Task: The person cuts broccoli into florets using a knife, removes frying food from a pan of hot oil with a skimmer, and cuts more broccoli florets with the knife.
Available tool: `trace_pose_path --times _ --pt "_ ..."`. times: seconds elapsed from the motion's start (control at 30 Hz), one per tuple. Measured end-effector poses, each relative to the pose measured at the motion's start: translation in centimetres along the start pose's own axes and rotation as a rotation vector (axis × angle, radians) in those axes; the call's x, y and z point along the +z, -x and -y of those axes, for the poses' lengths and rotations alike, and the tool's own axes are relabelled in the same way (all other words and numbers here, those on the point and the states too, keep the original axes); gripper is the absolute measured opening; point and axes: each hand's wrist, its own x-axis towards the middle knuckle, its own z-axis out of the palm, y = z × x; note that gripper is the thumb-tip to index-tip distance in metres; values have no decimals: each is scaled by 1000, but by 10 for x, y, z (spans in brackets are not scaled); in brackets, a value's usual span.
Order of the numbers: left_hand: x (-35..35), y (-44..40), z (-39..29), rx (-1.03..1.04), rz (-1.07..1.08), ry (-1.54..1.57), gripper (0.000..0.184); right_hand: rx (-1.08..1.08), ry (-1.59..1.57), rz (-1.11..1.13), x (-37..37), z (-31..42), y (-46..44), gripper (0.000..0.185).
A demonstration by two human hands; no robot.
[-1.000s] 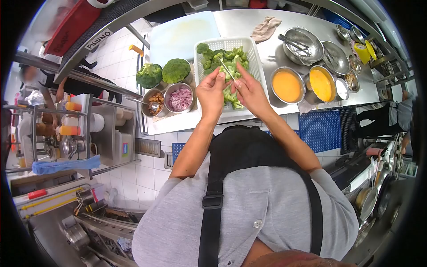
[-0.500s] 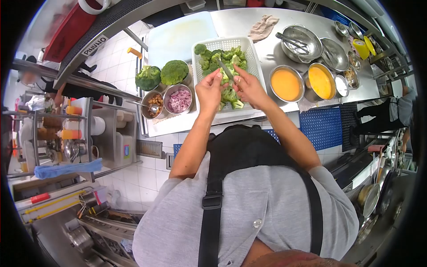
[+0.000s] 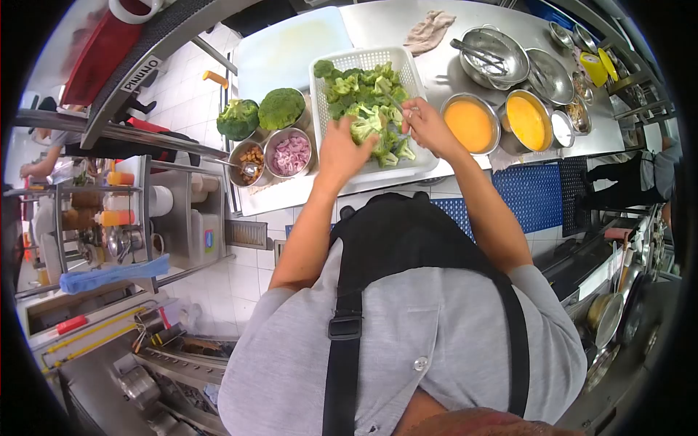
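Note:
A white perforated basket (image 3: 429,149) stands in front of me with cut broccoli florets (image 3: 363,87) in it. Over its near left part is my left hand (image 3: 345,152), fingers apart and slightly blurred, close beside a large pale-stemmed broccoli piece (image 3: 367,129). Whether the fingers touch that piece I cannot tell. My right hand (image 3: 430,129), at the basket's right side, is closed around a small knife (image 3: 393,100). The blade points up and left over the florets.
Left of the basket are two broccoli heads (image 3: 282,109), a bowl of chopped onion (image 3: 290,154) and a bowl of brown pieces with a spoon (image 3: 250,164). Orange liquid (image 3: 467,127) and yellow liquid (image 3: 526,122) fill pots at right. Behind lie a cutting board (image 3: 291,51) and cloth (image 3: 430,32).
My hands have moved apart from where they met over the basket. The left hand has opened and lowered toward the florets; the right hand has shifted right with the knife.

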Motion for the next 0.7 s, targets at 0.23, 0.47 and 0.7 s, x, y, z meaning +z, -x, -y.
trace_pose_path --times 0.23,0.47,0.7 --pt "25 1 26 -25 -60 134 36 -137 277 101 20 -12 38 16" --pt "23 -2 22 -28 -95 158 41 -91 410 49 31 -14 37 16" --pt "46 -42 49 48 -123 20 51 -23 315 14 29 -11 35 15"
